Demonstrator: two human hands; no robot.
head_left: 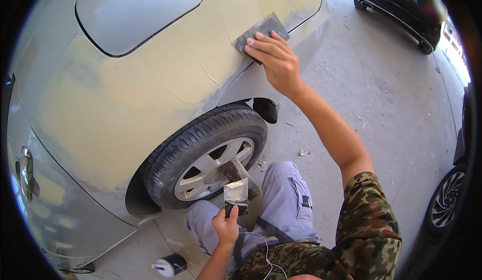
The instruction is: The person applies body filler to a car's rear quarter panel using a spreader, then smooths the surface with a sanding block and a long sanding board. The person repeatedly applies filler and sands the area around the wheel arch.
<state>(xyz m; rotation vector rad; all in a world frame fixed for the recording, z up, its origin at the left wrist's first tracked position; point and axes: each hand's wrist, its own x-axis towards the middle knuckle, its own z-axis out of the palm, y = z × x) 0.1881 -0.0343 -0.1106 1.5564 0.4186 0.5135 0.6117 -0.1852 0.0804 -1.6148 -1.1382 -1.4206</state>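
Cream-yellow filler covers much of the silver car's rear side panel (pixel 115 114), with thin raised lines toward its right part. My right hand (pixel 281 61) reaches up to the panel's rear end. Its fingers lie over a flat dark-grey spreader (pixel 275 25), whose blade rests against the body near the bumper seam. Low in front of the wheel, my left hand (pixel 226 226) grips a putty knife (pixel 236 192) by its dark handle. Pale filler coats that blade, which points up. The palm side of my right hand is hidden.
The rear wheel (pixel 208 164) stands close before my knees. A dusty dark board-like piece (pixel 246 177) is between wheel and legs. A dark tin (pixel 173 265) sits on the floor at lower left. Behind are a black car (pixel 396 9) and another car's wheel (pixel 448 197).
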